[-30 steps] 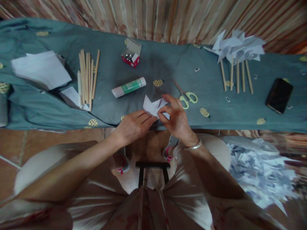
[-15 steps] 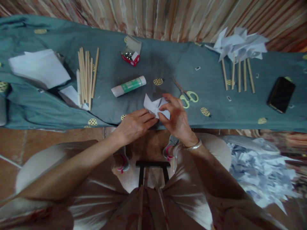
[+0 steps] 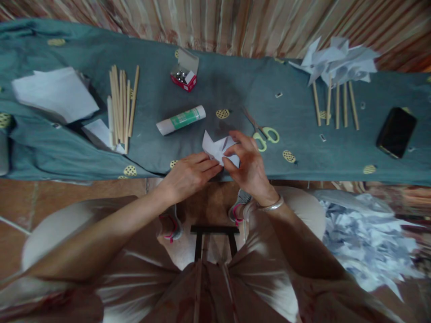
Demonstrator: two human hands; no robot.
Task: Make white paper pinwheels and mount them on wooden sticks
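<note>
At the table's (image 3: 323,168) near edge, the left hand (image 3: 188,176) steadies the white paper (image 3: 213,147) and the right hand (image 3: 248,165) curls over its middle, whether either pinches I cannot tell, seemingly shaping folds that next call for firm holding.

Long bench (image 3: 232,80) spread with a rumpled teal cloth (image 3: 319,159) printed with yellow pineapples (image 3: 222,114). From left to right: a stack of white paper sheets (image 3: 55,94), a row of slim wooden sticks (image 3: 118,107), a white-and-green glue stick (image 3: 181,120), an open red box (image 3: 184,85) of small silvery metal pieces (image 3: 181,76) beyond it, pale-green-handled scissors (image 3: 258,127), stick-mounted white paper pinwheels (image 3: 336,63), a black smartphone (image 3: 397,132).
</note>
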